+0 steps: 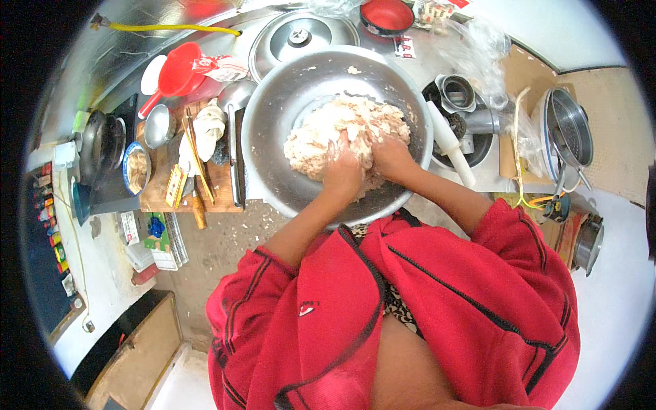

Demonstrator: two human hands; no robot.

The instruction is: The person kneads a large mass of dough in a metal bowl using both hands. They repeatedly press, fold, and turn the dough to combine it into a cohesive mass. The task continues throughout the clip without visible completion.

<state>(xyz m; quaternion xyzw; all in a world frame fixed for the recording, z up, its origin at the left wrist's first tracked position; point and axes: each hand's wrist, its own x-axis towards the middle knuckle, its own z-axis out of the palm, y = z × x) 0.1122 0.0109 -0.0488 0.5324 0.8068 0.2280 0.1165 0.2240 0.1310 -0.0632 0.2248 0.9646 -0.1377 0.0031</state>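
Note:
A large metal basin [266, 169] stands before me with a shaggy mass of dough [328, 118] in it. My left hand [343, 166] is pressed into the near side of the dough, its fingertips sunk in and bits of dough on the fingers. Just right of it, my right hand [392, 158] pushes into the dough's right part, and its fingers are mostly hidden. Smears of dough stick to the basin's inner wall. Since the fingers are buried, I cannot tell whether either hand is closed on dough.
Left of the basin lie a wooden cutting board [220, 195], a metal ladle [236, 154] and a red plastic scoop [179, 72]. Behind it is a metal lid [302, 38]. A white rolling pin [451, 146] leans close to the basin's right rim, near a black pan [484, 154].

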